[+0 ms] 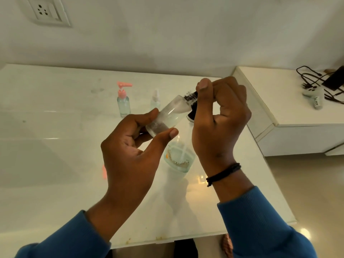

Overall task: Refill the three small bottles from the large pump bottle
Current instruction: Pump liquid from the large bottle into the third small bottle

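My left hand [130, 151] grips a small clear bottle [167, 116], tilted with its neck pointing up and right, above the white table [55, 136]. My right hand [221, 116] pinches the black cap [190, 98] at that bottle's threaded neck. Under my hands stands a larger clear bottle [178, 159] with pale liquid and a tube inside; its top is mostly hidden. A small bottle with a pink pump [123, 103] and a small clear spray bottle [155, 99] stand upright further back.
A lower white cabinet [279, 108] on the right carries black cables [312, 79] and a dark device. A wall socket [46, 11] is at top left. A small pink object [104, 172] lies left of my left wrist. The table's front edge is near my forearms.
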The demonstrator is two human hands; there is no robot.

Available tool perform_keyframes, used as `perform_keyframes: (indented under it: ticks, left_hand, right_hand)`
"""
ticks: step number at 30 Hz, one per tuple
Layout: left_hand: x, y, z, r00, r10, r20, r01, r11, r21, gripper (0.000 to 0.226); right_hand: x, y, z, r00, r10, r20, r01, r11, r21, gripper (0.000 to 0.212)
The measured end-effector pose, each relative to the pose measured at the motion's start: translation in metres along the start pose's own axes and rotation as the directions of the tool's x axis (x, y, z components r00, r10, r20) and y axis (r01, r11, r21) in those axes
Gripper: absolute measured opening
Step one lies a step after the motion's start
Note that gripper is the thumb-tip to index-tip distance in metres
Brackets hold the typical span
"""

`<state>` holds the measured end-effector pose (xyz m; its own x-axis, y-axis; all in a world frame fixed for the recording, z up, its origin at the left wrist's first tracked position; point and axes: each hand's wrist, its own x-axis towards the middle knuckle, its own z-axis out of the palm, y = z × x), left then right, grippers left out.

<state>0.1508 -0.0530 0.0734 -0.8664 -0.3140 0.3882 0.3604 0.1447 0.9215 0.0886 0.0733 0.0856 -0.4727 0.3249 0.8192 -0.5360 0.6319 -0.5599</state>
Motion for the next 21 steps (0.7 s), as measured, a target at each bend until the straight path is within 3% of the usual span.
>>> perform_keyframes:
  ticks: [21]
  left_hand:
    - [0.0017,0.0027,0.0001,1.0,0.009,-0.003,-0.009,1.0,-0.018,0.037]
  right_hand:
    - [0.004,-0.0008,-0.0019,1.0,-0.021,-0.009,0.021,1.0,0.008,0.035]
